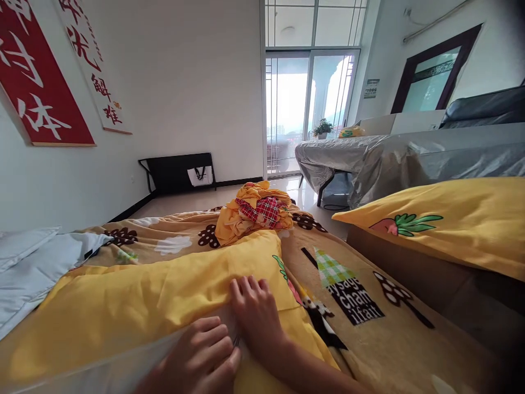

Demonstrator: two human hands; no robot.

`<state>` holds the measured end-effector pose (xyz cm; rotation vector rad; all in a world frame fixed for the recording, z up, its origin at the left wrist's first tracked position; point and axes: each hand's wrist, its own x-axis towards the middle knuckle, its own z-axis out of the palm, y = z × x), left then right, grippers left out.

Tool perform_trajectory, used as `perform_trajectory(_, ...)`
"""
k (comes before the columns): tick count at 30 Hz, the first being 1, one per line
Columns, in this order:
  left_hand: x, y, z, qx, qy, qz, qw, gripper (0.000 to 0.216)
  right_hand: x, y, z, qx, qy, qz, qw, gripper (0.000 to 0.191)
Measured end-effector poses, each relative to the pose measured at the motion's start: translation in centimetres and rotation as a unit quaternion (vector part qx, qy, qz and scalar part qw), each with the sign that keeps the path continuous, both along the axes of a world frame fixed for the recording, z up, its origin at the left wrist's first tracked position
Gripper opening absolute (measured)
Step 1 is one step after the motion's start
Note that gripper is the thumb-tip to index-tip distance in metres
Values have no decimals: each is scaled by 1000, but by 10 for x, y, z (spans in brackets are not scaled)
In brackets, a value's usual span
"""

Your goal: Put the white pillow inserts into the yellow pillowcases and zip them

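Head view, low over bed [369, 306]

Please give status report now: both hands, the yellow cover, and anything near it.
Left hand and right hand both pressed on yellow cover, fingers bent. Cover lies on patterned blanket. Clothes pile beyond, apart from hands.

Both hands low and close together, left hand [200, 355] curled, right hand [256, 312] flat, fingers spread

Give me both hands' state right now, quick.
Left hand: curled shut, pinching the white inner pillow.
Right hand: open, flat on the yellow pillowcase.
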<state>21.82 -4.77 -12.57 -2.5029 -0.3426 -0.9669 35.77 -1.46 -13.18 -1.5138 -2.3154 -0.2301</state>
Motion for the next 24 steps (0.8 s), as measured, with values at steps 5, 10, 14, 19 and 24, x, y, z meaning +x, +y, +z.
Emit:
perform_trajectory(5, 1, 12, -13, -138, 52, 57, 987, 17, 15, 5, 16, -29, 40, -64, 997, 23)
perform_trajectory(10, -3, 13, -4, -314, 80, 108, 940, 41, 23, 6, 13, -29, 170, -12, 985, 29)
perform_trajectory(14, -4, 11, 0, -340, 82, 166, 922, 54, 24, 13, 2, 15, 289, 28, 957, 36)
perform_trajectory(19, 3, 12, -3, -327, 107, 171, 923, 55, 24, 19, 0, -8, 335, 32, 941, 32)
perform_trajectory(24, 9, 10, -3, -292, 120, 168, 934, 48, 22, 25, 2, -79, 358, 58, 929, 26)
